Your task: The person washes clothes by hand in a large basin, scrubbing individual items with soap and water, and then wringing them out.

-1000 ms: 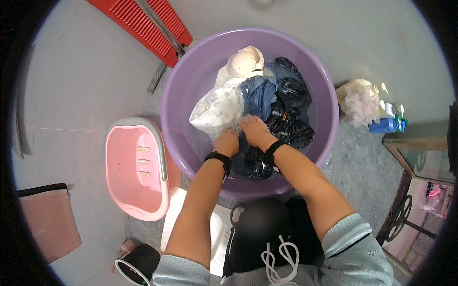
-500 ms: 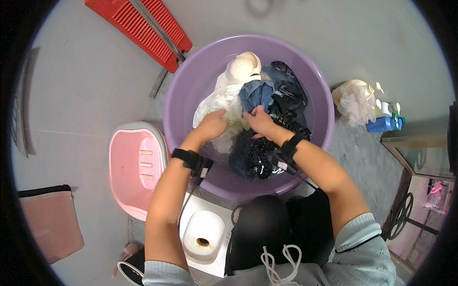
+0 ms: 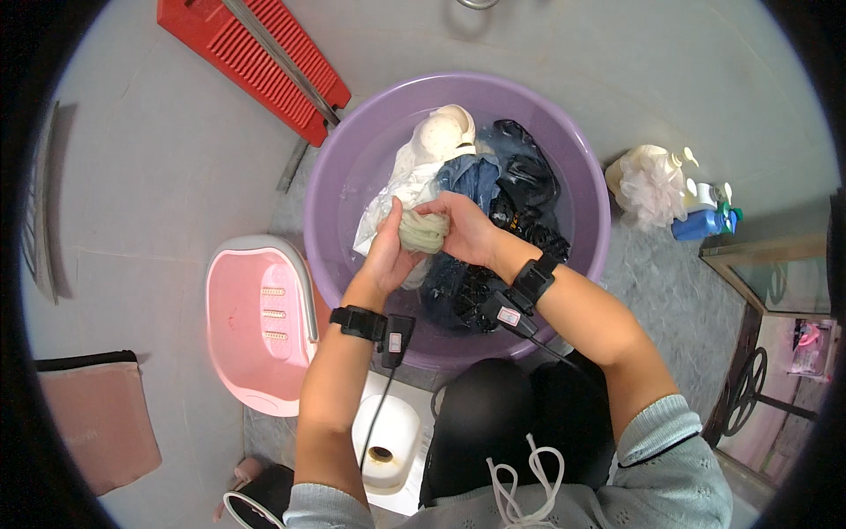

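A bunched pale green cloth (image 3: 421, 233) is held over the purple tub (image 3: 352, 150), a little left of its middle and well in from the near edge. The left hand (image 3: 386, 251) cups it from the left, thumb up along its side; the right hand (image 3: 470, 231) curls over it from the right. Both sets of fingers are closed on the bundle, though the undersides of the grips are hidden.

The cloth looks thin, soft and limp — light in itself, likely heavier for being soaked, and perhaps slippery if there is soap in it. It should squash easily without breaking, but a pull on one thin layer could stretch it or let the rest unroll. The surest hold is around the whole wad, with a palm on each side.

Below it, toward the left edge, lie white clothes (image 3: 398, 187); a blue garment (image 3: 473, 179) sits just beyond the right hand, and black clothes (image 3: 533, 183) spread toward the right edge — all wet-looking and loosely heaped.
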A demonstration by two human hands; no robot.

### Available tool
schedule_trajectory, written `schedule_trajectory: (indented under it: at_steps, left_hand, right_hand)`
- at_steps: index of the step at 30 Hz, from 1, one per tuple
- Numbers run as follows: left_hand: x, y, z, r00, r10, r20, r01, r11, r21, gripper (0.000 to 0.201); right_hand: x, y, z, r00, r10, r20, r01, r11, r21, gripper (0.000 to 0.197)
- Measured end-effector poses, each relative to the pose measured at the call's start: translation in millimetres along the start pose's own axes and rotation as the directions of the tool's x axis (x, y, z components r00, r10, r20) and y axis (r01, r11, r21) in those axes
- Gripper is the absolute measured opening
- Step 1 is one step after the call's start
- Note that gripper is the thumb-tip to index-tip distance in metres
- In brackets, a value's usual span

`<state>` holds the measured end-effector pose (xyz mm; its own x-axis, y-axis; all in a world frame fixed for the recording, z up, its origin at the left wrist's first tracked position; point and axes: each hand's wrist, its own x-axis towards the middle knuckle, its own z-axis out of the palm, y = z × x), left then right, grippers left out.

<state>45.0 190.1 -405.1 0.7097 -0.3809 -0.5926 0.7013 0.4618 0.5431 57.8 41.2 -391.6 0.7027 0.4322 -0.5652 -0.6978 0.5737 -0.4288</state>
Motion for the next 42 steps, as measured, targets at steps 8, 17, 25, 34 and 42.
schedule_trajectory:
  at_steps: [8, 17, 25, 34, 42]
  left_hand:
    - [14, -21, 13, 0.922, 0.274, -0.272, -0.272, 0.961, 0.046, 0.037]
    - [-13, 14, 55, 0.952, 0.303, -0.042, -0.267, 0.888, 0.375, 0.033]
    - [-13, 26, 62, 0.919, 0.364, 0.151, -0.388, 0.770, 0.507, 0.018]
    - [21, -2, 65, 0.740, 0.646, -0.189, -0.419, 0.662, 0.622, 0.053]
    - [46, -26, 43, 0.671, 0.673, -0.313, -0.290, 0.626, 0.724, 0.062]
  right_hand:
    - [-2, 19, -10, 0.970, -0.199, -0.141, 0.179, 0.973, -0.142, 0.029]
    - [-8, -21, -30, 0.851, 0.236, 0.470, -0.177, 0.970, -0.168, 0.037]
    - [-7, -25, -5, 0.922, 0.295, 0.251, -0.071, 0.767, -0.638, 0.020]
    - [7, 11, -17, 0.970, -0.221, 0.098, 0.170, 0.335, -0.927, 0.027]
    - [-3, 15, -10, 0.964, -0.252, -0.083, -0.173, -0.360, -0.917, 0.028]
